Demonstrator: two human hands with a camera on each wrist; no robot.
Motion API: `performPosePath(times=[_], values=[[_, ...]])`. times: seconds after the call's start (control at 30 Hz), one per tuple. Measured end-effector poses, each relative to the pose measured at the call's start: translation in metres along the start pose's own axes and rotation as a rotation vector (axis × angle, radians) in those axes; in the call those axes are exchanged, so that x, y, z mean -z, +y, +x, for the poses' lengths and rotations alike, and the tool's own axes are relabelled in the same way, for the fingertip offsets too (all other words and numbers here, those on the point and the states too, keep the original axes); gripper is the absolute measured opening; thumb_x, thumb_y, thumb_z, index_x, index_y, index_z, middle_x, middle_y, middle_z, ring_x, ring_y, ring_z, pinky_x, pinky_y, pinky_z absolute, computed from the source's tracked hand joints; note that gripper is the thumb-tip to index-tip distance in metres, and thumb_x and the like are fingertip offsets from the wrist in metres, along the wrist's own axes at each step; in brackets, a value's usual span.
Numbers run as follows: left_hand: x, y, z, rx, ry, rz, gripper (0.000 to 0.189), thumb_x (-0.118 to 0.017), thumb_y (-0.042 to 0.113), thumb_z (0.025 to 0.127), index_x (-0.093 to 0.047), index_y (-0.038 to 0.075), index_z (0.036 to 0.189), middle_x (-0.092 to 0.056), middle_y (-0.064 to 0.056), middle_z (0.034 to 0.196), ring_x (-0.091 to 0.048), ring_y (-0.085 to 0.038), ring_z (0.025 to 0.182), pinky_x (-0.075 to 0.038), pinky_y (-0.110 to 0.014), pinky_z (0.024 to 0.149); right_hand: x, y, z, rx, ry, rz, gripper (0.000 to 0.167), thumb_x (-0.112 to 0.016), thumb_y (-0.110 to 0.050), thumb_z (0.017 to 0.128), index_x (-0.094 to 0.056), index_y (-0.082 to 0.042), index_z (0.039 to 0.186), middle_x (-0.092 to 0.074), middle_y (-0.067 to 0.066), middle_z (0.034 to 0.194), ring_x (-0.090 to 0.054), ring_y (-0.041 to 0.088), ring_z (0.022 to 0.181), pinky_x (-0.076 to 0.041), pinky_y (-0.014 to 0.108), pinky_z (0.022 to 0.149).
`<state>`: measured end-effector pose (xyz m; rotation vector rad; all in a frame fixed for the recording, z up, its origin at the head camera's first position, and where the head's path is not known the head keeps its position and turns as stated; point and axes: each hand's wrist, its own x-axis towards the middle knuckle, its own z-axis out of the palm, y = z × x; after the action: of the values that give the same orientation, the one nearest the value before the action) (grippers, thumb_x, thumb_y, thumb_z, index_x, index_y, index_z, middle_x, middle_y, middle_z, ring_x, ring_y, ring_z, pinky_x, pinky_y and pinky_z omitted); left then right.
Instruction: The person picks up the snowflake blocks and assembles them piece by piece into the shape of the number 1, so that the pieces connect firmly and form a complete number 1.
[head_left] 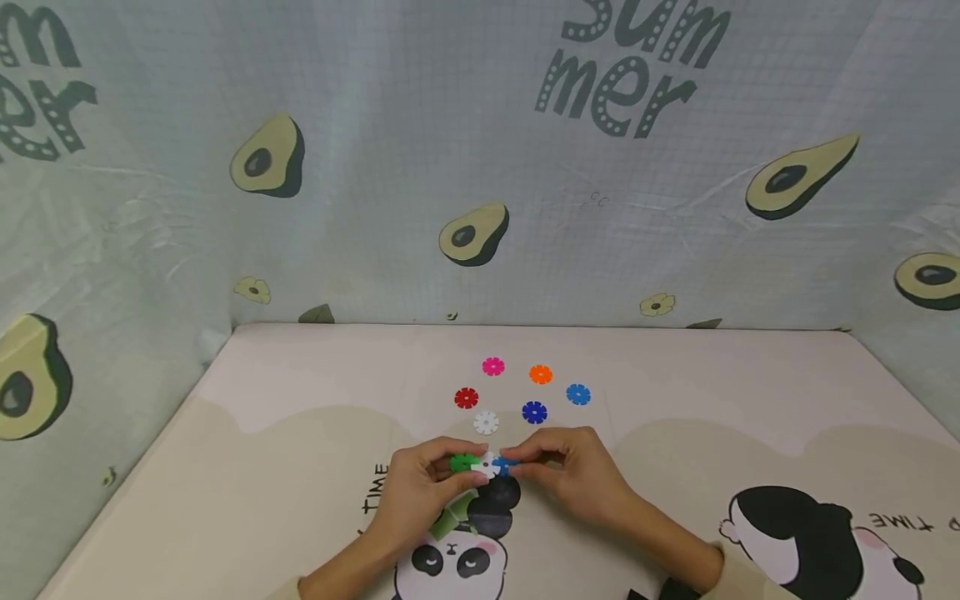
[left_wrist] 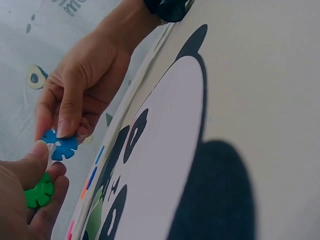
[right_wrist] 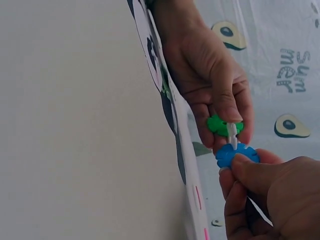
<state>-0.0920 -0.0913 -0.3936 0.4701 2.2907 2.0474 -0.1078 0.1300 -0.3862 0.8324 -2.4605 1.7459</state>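
Right hand (head_left: pixel 576 473) holds blue disc (left_wrist: pixel 68 148) (left hand (head_left: pixel 416 485), green disc (left_wrist: pixel 40 196)).

Light beige sleeves (head_left: pixel 750 578) on both sides; dark, rounded device (left_wrist: pixel 171 10) at right wrist (left_wrist: pixel 134 24).

Table (head_left: pixel 225 467): flat top, pale pink along far edge, beige wavy-edged areas nearer. Six small, round, notched, plastic-looking discs lie flat, spaced apart in loose ring, near middle of far edge, well apart from left and right edges. Bright pink disc (head_left: pixel 492 367) closest to far edge; orange disc (head_left: pixel 541 374) beside it toward right edge; light blue disc (head_left: pixel 578 394) nearest right edge; red disc (head_left: pixel 466 398) nearest left edge; dark blue disc (head_left: pixel 535 412) and white disc (head_left: pixel 486 422) farthest from far edge. Black-and-white panda print (head_left: pixel 817 533) toward right edge.
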Motion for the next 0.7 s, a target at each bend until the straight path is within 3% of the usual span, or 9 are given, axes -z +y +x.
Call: performPosePath(times=[0.2,0.47,0.7], values=[[0.000,0.001,0.000,-0.030,0.005,0.016,0.030,-0.077,0.005,0.079,-0.071,0.009,0.108,-0.069,-0.005,0.107,-0.068,-0.018,0.085,-0.053,-0.026,0.080,0.004,-0.001,0.003,-0.009,-0.002,-0.028,0.024,-0.077,-0.005,0.079,-0.076,-0.016,0.100,-0.071,-0.008,0.085,-0.066,0.014,0.077,-0.056,0.030,0.071],[-0.001,0.002,0.000,0.011,0.004,-0.002,0.029,-0.077,0.006,0.079,-0.071,0.011,0.108,-0.068,-0.005,0.110,-0.068,-0.018,0.091,-0.052,-0.025,0.083,0.011,-0.006,0.005,-0.064,-0.016,-0.065,0.025,-0.078,-0.009,0.079,-0.076,-0.022,0.100,-0.070,-0.009,0.083,-0.064,0.014,0.075,-0.055,0.029,0.067],[0.000,0.000,0.003,-0.004,-0.026,0.008,0.031,-0.077,0.008,0.080,-0.069,0.008,0.110,-0.067,-0.005,0.112,-0.067,-0.019,0.092,-0.053,-0.027,0.083,0.013,-0.009,0.006,-0.111,-0.012,-0.092,0.023,-0.079,-0.011,0.079,-0.076,-0.024,0.098,-0.068,-0.011,0.078,-0.062,0.013,0.072,-0.054,0.028,0.065]])
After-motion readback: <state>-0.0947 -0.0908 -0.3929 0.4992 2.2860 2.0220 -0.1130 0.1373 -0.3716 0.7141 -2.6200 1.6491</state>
